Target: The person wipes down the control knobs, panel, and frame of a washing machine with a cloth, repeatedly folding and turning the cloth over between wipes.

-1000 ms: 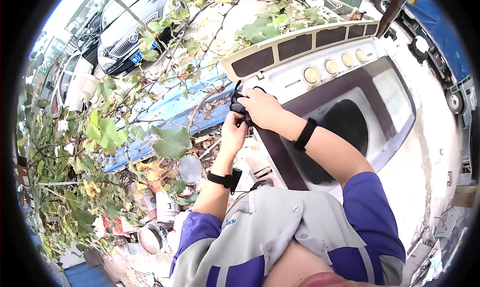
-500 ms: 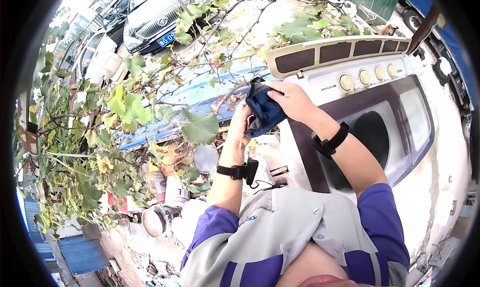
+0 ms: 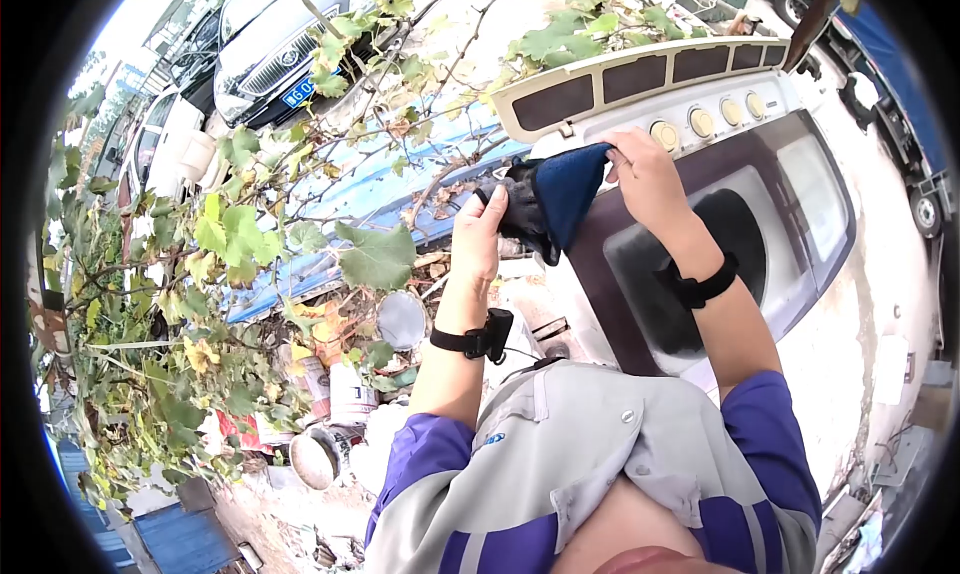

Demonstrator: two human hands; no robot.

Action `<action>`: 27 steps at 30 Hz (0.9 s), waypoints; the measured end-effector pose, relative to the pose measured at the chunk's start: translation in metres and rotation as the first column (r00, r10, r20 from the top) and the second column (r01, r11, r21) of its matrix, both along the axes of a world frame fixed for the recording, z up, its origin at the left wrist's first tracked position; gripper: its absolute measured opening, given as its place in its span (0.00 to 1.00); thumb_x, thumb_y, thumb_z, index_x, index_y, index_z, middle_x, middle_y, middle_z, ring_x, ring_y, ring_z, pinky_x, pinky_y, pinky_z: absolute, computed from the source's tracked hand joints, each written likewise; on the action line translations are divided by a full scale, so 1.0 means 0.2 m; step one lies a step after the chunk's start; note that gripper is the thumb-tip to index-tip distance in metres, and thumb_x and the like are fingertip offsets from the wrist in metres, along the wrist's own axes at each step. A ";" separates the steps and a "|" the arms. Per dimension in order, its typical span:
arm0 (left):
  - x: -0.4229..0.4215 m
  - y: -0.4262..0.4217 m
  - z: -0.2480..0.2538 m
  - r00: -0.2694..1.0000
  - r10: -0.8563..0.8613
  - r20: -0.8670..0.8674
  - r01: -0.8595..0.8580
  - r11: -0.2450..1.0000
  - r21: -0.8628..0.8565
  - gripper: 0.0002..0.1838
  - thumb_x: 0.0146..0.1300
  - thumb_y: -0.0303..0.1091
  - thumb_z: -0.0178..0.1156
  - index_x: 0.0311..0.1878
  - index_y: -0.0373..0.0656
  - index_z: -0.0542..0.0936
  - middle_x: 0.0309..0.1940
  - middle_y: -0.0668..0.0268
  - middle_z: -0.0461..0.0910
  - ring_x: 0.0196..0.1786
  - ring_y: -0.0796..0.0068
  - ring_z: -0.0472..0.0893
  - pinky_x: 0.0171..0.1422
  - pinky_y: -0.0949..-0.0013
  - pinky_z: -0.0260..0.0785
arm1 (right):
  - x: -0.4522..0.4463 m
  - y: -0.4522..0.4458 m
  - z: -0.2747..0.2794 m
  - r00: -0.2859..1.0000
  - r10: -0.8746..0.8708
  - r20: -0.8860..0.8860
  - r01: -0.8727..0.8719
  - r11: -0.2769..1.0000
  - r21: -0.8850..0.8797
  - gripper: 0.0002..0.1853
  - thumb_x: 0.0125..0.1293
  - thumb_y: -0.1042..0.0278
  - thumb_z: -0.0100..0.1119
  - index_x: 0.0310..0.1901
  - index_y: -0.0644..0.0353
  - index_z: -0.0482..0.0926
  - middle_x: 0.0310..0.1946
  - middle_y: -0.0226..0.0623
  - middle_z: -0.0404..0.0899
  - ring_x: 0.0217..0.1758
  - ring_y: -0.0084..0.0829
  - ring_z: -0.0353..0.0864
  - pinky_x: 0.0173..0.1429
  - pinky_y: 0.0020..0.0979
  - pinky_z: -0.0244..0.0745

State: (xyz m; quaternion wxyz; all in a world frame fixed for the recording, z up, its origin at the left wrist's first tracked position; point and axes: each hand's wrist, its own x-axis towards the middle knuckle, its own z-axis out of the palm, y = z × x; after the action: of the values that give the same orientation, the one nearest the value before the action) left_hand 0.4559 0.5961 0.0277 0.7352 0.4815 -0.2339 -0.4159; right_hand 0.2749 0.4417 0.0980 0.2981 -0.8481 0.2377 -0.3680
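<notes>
A dark blue cloth (image 3: 572,196) with a grey side and dark edging is stretched between my two hands. My left hand (image 3: 477,236) pinches its grey end between thumb and fingers. At the blue upper corner, my right hand (image 3: 648,181) has its fingertips closed on the fabric. The cloth hangs in a fold from these two grips, so its full shape cannot be made out. Below and right of it stands a twin-tub washing machine (image 3: 622,316), with its cream-framed lid (image 3: 590,92) raised behind a row of knobs. Black bands circle both my wrists.
Vines with leaves (image 3: 376,256) spread over the left side and across the back. Buckets (image 3: 352,394) and a fallen container (image 3: 314,461) lie on the ground at left. A parked car (image 3: 285,59) is beyond the vines, and a blue truck (image 3: 905,74) stands at right.
My right hand has drawn its corner right and away from my left hand, spreading the cloth and showing more of the grey side. The view has shifted slightly.
</notes>
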 end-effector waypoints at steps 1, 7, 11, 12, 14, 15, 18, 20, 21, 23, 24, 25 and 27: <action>0.00 0.00 0.00 0.999 0.024 -0.038 -0.024 1.000 -0.009 0.12 0.72 0.38 0.57 0.46 0.38 0.81 0.40 0.69 0.84 0.41 0.81 0.79 0.52 0.74 0.70 | -0.05 -0.04 -0.02 0.999 -0.015 0.048 0.008 0.988 0.156 0.09 0.67 0.81 0.51 0.46 0.65 0.78 0.40 0.39 0.77 0.38 0.32 0.81 0.41 0.30 0.78; 0.06 0.08 0.02 0.977 0.093 -0.192 -0.119 0.985 -0.129 0.11 0.71 0.37 0.54 0.48 0.40 0.78 0.45 0.65 0.82 0.47 0.72 0.81 0.57 0.66 0.71 | -0.43 -0.14 -0.06 0.984 -0.177 0.036 0.154 0.928 0.340 0.13 0.63 0.86 0.47 0.46 0.69 0.79 0.46 0.39 0.79 0.43 0.29 0.82 0.48 0.27 0.79; 0.21 0.07 -0.19 0.954 0.042 -0.298 0.001 0.990 0.141 0.11 0.70 0.35 0.54 0.48 0.39 0.77 0.39 0.66 0.83 0.40 0.71 0.82 0.46 0.67 0.74 | -0.56 -0.19 -0.13 0.766 -0.085 -0.637 0.270 0.942 0.199 0.15 0.58 0.84 0.48 0.45 0.68 0.79 0.51 0.46 0.78 0.43 0.39 0.81 0.54 0.32 0.76; 0.22 0.07 -0.19 0.968 -0.023 -0.251 0.079 0.973 0.218 0.10 0.70 0.34 0.54 0.48 0.39 0.78 0.37 0.67 0.83 0.39 0.71 0.82 0.45 0.67 0.74 | -0.56 -0.17 -0.13 0.718 -0.035 -0.695 0.234 0.953 0.193 0.18 0.54 0.83 0.48 0.46 0.66 0.79 0.52 0.51 0.77 0.48 0.47 0.79 0.60 0.35 0.72; 0.19 0.07 -0.20 0.999 -0.012 0.042 0.001 0.966 0.260 0.09 0.69 0.31 0.55 0.45 0.37 0.80 0.36 0.68 0.83 0.36 0.78 0.80 0.44 0.71 0.73 | -0.54 -0.12 -0.11 0.734 -0.077 -0.675 0.187 0.978 0.092 0.16 0.57 0.82 0.49 0.47 0.66 0.78 0.52 0.50 0.77 0.55 0.47 0.77 0.62 0.37 0.71; 0.19 0.09 -0.21 0.970 -0.016 0.243 -0.056 0.956 0.287 0.09 0.69 0.30 0.55 0.44 0.36 0.81 0.36 0.67 0.84 0.36 0.80 0.79 0.44 0.72 0.72 | -0.51 -0.11 -0.12 0.811 -0.133 -0.569 0.175 0.984 0.019 0.15 0.57 0.80 0.50 0.46 0.65 0.79 0.50 0.49 0.78 0.54 0.48 0.77 0.60 0.39 0.72; 0.24 0.13 -0.16 0.781 -0.158 0.605 -0.154 0.889 0.431 0.09 0.68 0.30 0.58 0.44 0.34 0.82 0.38 0.65 0.84 0.42 0.82 0.78 0.51 0.74 0.70 | -0.35 -0.09 -0.14 0.944 -0.135 -0.302 0.085 0.981 -0.173 0.08 0.61 0.75 0.54 0.42 0.63 0.79 0.46 0.46 0.78 0.50 0.48 0.77 0.57 0.42 0.74; 0.28 0.12 -0.26 0.258 0.185 0.948 -0.468 0.883 -0.044 0.10 0.67 0.31 0.60 0.46 0.35 0.82 0.41 0.64 0.83 0.45 0.82 0.77 0.54 0.76 0.67 | -0.27 -0.09 -0.19 0.918 0.062 -0.392 -0.095 0.993 -0.066 0.09 0.60 0.75 0.57 0.43 0.60 0.79 0.45 0.44 0.78 0.51 0.47 0.77 0.56 0.41 0.74; 0.25 0.13 -0.18 0.423 0.215 0.880 -0.403 0.915 -0.030 0.11 0.69 0.33 0.60 0.47 0.36 0.82 0.43 0.65 0.82 0.47 0.81 0.77 0.55 0.75 0.66 | -0.27 -0.09 -0.20 0.901 0.069 -0.428 -0.103 0.993 -0.056 0.11 0.60 0.75 0.59 0.45 0.59 0.79 0.45 0.44 0.77 0.51 0.47 0.77 0.56 0.40 0.74; 0.20 0.14 -0.03 0.757 0.244 0.606 -0.291 0.956 -0.020 0.12 0.71 0.36 0.58 0.49 0.37 0.82 0.44 0.67 0.81 0.49 0.79 0.77 0.59 0.74 0.65 | -0.28 -0.06 -0.22 0.860 0.088 -0.503 -0.118 0.993 -0.027 0.15 0.58 0.76 0.62 0.48 0.57 0.80 0.45 0.44 0.76 0.52 0.46 0.76 0.57 0.39 0.74; 0.19 0.14 0.00 0.891 0.230 0.391 -0.238 0.971 -0.028 0.13 0.72 0.37 0.58 0.50 0.38 0.82 0.44 0.69 0.81 0.50 0.78 0.78 0.60 0.73 0.65 | -0.29 -0.05 -0.22 0.852 0.064 -0.520 -0.069 0.998 0.009 0.18 0.57 0.75 0.64 0.51 0.56 0.79 0.46 0.45 0.75 0.52 0.47 0.76 0.57 0.39 0.74; 0.21 0.16 0.00 0.929 0.153 0.336 -0.142 0.988 -0.057 0.13 0.73 0.37 0.57 0.50 0.38 0.81 0.41 0.71 0.82 0.45 0.80 0.78 0.56 0.74 0.67 | -0.31 -0.05 -0.22 0.842 0.040 -0.538 -0.021 0.999 0.041 0.21 0.56 0.75 0.66 0.54 0.55 0.79 0.46 0.45 0.74 0.51 0.47 0.77 0.57 0.39 0.74; 0.25 0.16 -0.08 0.935 0.247 0.255 -0.217 0.966 -0.140 0.10 0.73 0.36 0.57 0.45 0.40 0.81 0.37 0.74 0.81 0.40 0.84 0.76 0.50 0.77 0.68 | -0.33 -0.02 -0.16 0.776 0.027 -0.630 0.063 0.991 0.121 0.31 0.55 0.73 0.70 0.62 0.51 0.74 0.48 0.48 0.73 0.51 0.50 0.77 0.58 0.39 0.74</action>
State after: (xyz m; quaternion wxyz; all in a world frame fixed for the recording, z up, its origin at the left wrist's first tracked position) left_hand 0.5059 0.6290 0.0108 0.7656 0.5169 -0.2957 -0.2433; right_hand 0.2088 0.4387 0.0651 0.2545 -0.8978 0.3560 -0.0493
